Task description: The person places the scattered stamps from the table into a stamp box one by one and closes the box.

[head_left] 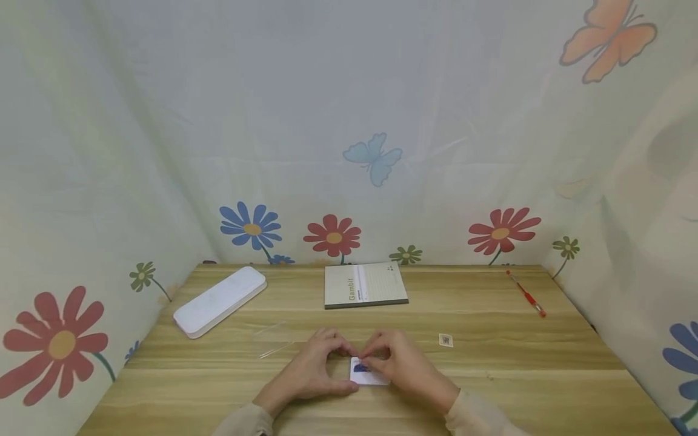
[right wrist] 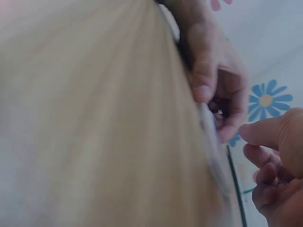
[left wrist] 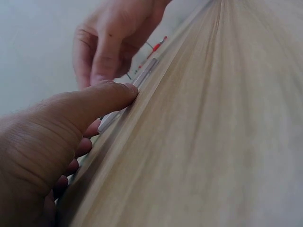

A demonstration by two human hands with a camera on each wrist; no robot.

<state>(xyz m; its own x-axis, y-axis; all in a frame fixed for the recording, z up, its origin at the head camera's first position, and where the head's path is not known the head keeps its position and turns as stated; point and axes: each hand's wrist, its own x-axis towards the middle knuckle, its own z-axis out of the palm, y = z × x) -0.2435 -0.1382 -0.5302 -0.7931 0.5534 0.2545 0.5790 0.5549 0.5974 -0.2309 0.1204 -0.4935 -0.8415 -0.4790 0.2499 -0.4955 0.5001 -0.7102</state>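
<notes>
A small flat white case (head_left: 371, 379) with a dark blue print lies on the wooden table, seen edge-on in the left wrist view. My left hand (head_left: 313, 367) steadies it, the thumb at its near left corner and the index finger reaching round to its far side. Over its printed face is my right hand (head_left: 406, 365), thumb and index fingertips close together and the other fingers curled. Whether those tips pinch something thin is hidden. To the right lies a small square stamp-like piece (head_left: 446, 340) with a dark print.
A long white box (head_left: 220, 301) stands at the left, with a clear plastic piece (head_left: 275, 350) nearer the hands. A Gambit notebook (head_left: 382, 284) lies at the back, a red pen (head_left: 526, 295) at the right. Flowered curtain (head_left: 289, 121) encloses the table's back and sides.
</notes>
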